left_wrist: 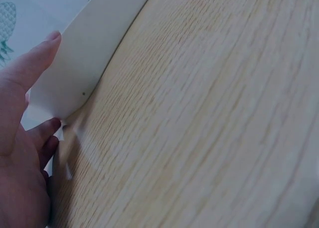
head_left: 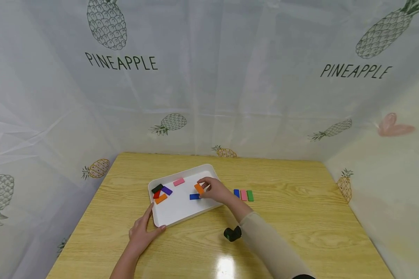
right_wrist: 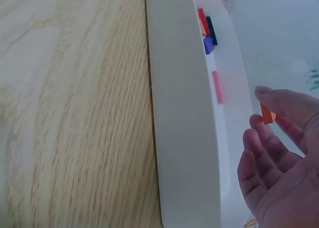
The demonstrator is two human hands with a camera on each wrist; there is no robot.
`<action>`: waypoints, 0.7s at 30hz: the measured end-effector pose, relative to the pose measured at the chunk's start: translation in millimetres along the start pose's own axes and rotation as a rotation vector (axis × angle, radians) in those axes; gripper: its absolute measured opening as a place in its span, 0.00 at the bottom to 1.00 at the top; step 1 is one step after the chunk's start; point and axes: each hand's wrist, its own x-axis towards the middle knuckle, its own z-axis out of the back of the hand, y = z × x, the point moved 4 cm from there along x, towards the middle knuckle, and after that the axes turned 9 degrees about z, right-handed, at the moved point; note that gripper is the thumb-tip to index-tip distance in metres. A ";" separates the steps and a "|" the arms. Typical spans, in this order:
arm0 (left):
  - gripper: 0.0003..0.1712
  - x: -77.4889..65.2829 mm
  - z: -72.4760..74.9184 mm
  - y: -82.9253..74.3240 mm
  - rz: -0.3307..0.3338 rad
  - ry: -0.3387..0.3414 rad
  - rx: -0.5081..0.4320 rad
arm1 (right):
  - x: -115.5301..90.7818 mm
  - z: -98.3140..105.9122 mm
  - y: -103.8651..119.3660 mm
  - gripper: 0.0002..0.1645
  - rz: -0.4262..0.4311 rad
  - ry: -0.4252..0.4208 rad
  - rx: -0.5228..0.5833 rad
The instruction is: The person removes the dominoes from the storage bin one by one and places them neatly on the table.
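Observation:
My right hand (head_left: pixel 214 190) pinches an orange block (head_left: pixel 199 188) between thumb and fingers, over the right part of a white tray (head_left: pixel 181 209). Right by those fingers lies a blue block (head_left: pixel 194 197) in the tray. In the right wrist view the orange block (right_wrist: pixel 268 114) shows partly behind the thumb. My left hand (head_left: pixel 139 232) touches the tray's near left corner with spread, fairly straight fingers, its thumb along the front wall. Across the left wrist view, the tray wall (left_wrist: pixel 94 43) rises beside that thumb.
At the tray's left end lie black (head_left: pixel 157 188), red (head_left: pixel 156 194), purple (head_left: pixel 167 190) and orange (head_left: pixel 161 198) blocks; a pink block (head_left: pixel 179 182) is farther back. Right of the tray, blue (head_left: pixel 236 193), pink (head_left: pixel 243 195) and green (head_left: pixel 250 195) blocks form a row. A black device (head_left: pixel 232 233) shows beside the right sleeve.

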 end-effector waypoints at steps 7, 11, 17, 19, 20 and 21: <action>0.58 -0.4 0.8 -0.7 0.011 0.008 0.003 | -19.2 14.6 8.4 0.30 0.067 0.005 -0.016; 0.59 -0.7 0.8 -2.1 0.012 0.013 0.004 | -31.1 23.1 7.8 0.30 0.105 0.001 -0.024; 0.59 -1.5 0.2 -3.5 0.007 0.008 0.017 | -50.7 37.4 7.2 0.30 0.111 -0.031 -0.036; 0.59 -2.1 0.3 -4.1 0.007 0.006 0.022 | -57.3 42.9 6.5 0.30 0.104 -0.045 -0.040; 0.59 -2.5 0.4 -4.5 0.006 0.006 0.020 | -60.4 45.8 6.1 0.30 0.103 -0.049 -0.043; 0.59 -2.8 0.6 -4.9 0.006 0.005 0.019 | -63.4 49.2 6.1 0.30 0.101 -0.055 -0.047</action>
